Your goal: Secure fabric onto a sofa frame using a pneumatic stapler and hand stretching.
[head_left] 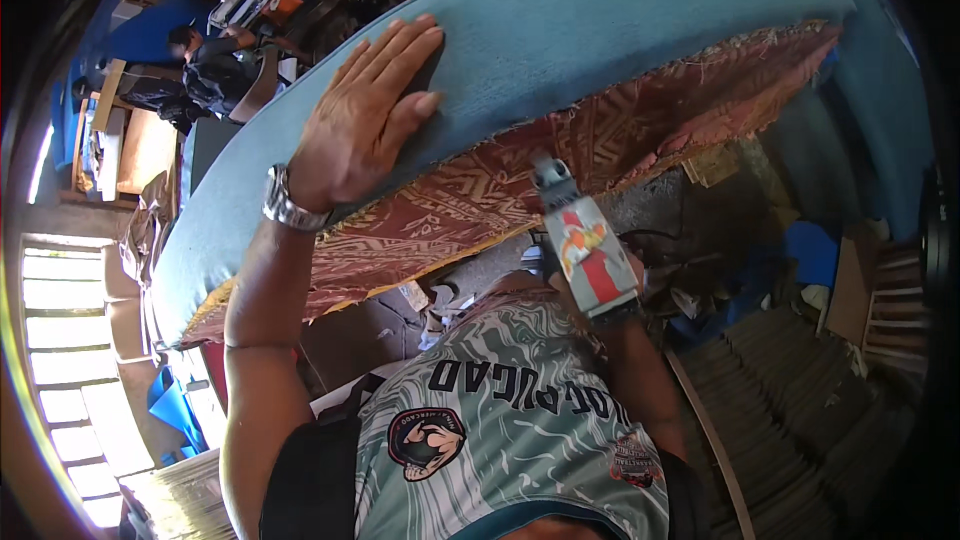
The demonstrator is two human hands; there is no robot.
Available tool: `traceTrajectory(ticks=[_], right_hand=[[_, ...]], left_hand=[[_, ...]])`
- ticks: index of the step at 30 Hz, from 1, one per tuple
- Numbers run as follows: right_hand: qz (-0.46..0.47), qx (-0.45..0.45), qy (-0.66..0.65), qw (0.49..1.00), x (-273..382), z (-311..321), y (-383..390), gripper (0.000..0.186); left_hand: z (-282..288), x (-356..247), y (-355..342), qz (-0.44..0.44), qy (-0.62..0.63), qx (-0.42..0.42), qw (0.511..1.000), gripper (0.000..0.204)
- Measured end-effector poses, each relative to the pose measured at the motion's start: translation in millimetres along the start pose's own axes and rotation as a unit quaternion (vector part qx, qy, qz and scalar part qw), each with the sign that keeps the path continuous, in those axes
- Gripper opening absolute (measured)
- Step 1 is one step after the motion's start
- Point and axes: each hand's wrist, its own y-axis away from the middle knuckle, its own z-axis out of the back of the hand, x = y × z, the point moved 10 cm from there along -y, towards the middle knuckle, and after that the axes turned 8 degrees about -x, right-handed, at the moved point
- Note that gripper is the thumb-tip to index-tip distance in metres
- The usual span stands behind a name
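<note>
Markings: the tool (587,240) bears a coloured picture label (598,265); the shirt (530,440), dark lettering (461,375).
Left hand (362,118): flat on the blue cushion (610,10), thumb apart.
Right hand (637,270): round the tool near the cushion's patterned side (500,180), fingers mostly hidden.
Rim: frayed edge (700,53) along the cushion, open room beneath.

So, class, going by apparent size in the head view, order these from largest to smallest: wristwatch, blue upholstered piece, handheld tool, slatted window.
1. Blue upholstered piece
2. Slatted window
3. Handheld tool
4. Wristwatch

The window is farther away, so this ranks apparent size only.
</note>
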Motion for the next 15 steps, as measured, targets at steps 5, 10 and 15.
traceTrajectory(ticks=[5,10,15], right_hand=[[-0.059,-0.11,0.198,0.972,-98,84,59,0.056],[-0.282,-0.107,0.433,0.849,-214,205,170,0.057],[-0.326,-0.246,0.433,0.803,-243,279,261,0.058]], left_hand=[[-2,4,12,0.026,0.031,-0.035,0.999,0.055],[1,9,12,0.057,0.023,-0.052,0.997,0.053],[-5,5,15,0.059,0.036,-0.073,0.995,0.05]])
